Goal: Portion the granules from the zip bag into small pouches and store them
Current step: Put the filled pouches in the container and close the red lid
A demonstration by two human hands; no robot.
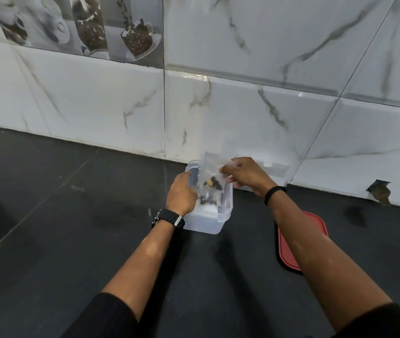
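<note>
The right hand [244,175] is pinching a filled pouch [212,178] above the container [227,203] for storage; the left hand [182,193] is gripping its rim, steadying it.

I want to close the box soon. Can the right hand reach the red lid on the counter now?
Probably not at once: the right hand is pinching a small pouch over the clear box. The red lid lies unobstructed beneath that forearm.

A home kitchen is showing here: a dark stone countertop [72,240] is running up to a far wall of white marble-look tiles [255,106]. At far left, a decorative tile [84,28] is displaying coffee cups and beans.
</note>
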